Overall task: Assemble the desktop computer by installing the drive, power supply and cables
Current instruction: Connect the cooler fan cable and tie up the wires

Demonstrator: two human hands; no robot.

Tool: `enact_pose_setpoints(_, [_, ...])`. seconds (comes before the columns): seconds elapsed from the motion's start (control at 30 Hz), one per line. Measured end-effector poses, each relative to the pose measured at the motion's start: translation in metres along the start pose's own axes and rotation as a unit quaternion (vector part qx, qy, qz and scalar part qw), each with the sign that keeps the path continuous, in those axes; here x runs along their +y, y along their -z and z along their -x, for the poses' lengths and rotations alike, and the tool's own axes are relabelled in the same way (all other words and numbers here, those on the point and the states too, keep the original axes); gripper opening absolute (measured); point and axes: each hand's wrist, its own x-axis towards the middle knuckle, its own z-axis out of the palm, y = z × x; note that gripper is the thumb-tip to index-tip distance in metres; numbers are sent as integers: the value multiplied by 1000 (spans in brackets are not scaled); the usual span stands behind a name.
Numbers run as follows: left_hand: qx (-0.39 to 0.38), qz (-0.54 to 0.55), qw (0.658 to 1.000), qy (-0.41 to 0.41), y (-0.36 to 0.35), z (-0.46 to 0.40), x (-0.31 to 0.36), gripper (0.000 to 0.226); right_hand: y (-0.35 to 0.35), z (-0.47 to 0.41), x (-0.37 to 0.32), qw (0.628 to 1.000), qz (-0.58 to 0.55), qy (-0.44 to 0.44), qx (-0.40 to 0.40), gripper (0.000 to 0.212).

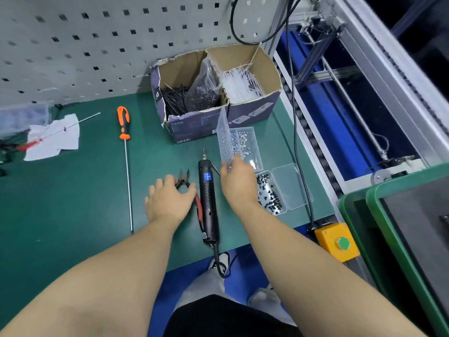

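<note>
Bench tools and screw boxes, both hands down on the green mat [73, 203].

Your left hand [170, 200] rests over the red-handled side cutters [187, 188], fingers loosely curled on them. Your right hand [239, 183] pinches the raised lid of the clear plastic box of silver screws [243, 144]. Black electric screwdriver [207, 203] lies between the hands; clear box of black screws [269, 193] sits just right of your right hand.
</note>
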Motion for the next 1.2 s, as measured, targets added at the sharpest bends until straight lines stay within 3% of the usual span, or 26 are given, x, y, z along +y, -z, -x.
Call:
enact_pose_setpoints(0.1, [11, 55, 998, -1, 1, -3, 8, 49, 1, 0, 4, 1000, -3, 2, 14, 18])
enact_pose_setpoints(0.37, [-22, 77, 997, -17, 1, -3, 12, 43, 8, -5, 19, 995, -85, -49, 36, 15])
enact_pose_setpoints(0.6, [28, -5, 998, -58, -2, -2, 13, 38, 7, -2, 27, 989, -120, -76, 31, 23])
enact_pose_setpoints(0.67, [26, -49, 996, -71, -3, -3, 14, 38, 9, 0, 28, 991, -89, -100, 20, 25])
enact_pose_setpoints(0.73, [29, -86, 993, -77, -4, -2, 17, 36, 6, 7, 25, 995, -17, -92, -40, 30])
enact_pose_setpoints(0.87, [107, 35, 992, -54, -1, 3, 27, 11, -12, 31, 11, 981, 85, -17, -171, 40])
enact_pose_setpoints(0.93, [82, 127, 988, -42, 2, 4, 31, 6, -20, 38, 6, 976, 79, -15, -204, 52])
enact_pose_setpoints(1.03, [31, 161, 986, -36, 3, 7, 32, 6, -25, 38, 3, 972, 77, -30, -221, 60])
enact_pose_setpoints(1.2, [-11, 172, 984, -36, -2, 12, 34, 10, -17, 36, 3, 973, 115, -10, -201, 40])
